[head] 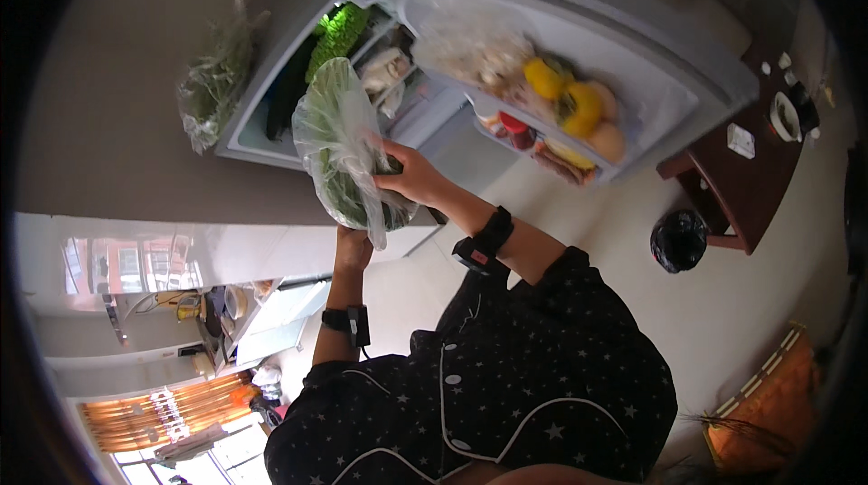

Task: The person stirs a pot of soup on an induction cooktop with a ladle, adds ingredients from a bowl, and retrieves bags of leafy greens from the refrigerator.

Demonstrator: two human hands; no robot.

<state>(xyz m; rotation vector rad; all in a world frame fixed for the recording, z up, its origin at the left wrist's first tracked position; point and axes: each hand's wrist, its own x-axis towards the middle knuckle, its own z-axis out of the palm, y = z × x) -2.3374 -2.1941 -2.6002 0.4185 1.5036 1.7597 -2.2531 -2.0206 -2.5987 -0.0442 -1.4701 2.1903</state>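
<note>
A clear plastic bag of green vegetables (332, 139) is up in front of the open refrigerator, held between both hands. My right hand (410, 176) grips the bag's side, fingers partly hidden in the plastic. From beneath, my left hand (354, 248) supports the bag; its fingers are hidden behind it. Just beyond the bag is the refrigerator compartment (254, 125), where a bright green bitter melon (342, 31) and a pale bagged item (385, 70) can be seen. Dark green produce (285, 95) lies along the compartment's near side, partly hidden by the bag.
The refrigerator door (651, 78) is swung wide, carrying yellow peppers (580, 109) and a red-lidded jar (519, 131). Another bag of greens (217, 81) rests left of the compartment. To the right stand a dark wooden table (753, 180) and a black-lined bin (678, 241).
</note>
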